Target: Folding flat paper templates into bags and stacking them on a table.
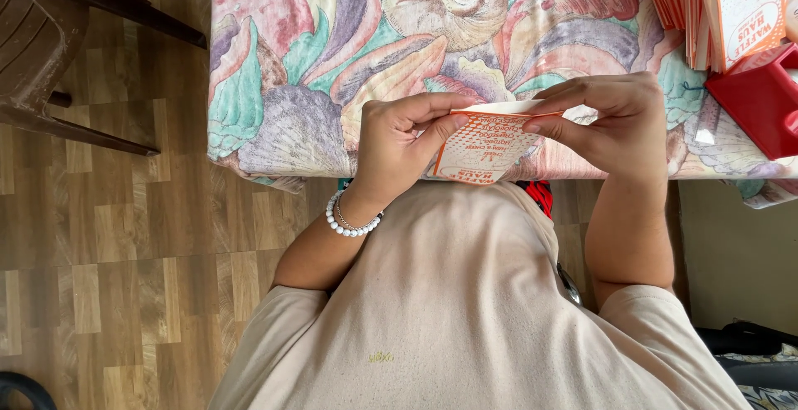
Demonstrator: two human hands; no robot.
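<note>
The orange-and-white paper bag (pixel 485 145) is being held between both hands, just above the near edge of the table (pixel 283 127) and close in front of the person's chest. The left hand (pixel 397 145) is gripping the bag's left edge, thumb on the printed face and fingers curling behind. The right hand (pixel 605 121) is pinching the bag's upper right corner, fingers bending over the top and thumb pressing from the front. Both hands are closing on the bag; neither is lying flat on the table.

Both forearms are rising from the body with the elbows tucked close, wrists bending inward toward each other. A white bead bracelet (pixel 349 220) is sitting on the left wrist.

The table is wearing a cloth printed with large seashells in pink, teal and lilac. At its far right corner a stack of matching orange bags (pixel 721 7) is standing on edge, with a red box (pixel 756 98) just beside it (only partly in view). A brown chair (pixel 50 44) is standing well apart at the left, on a wood-pattern floor (pixel 125 277).
</note>
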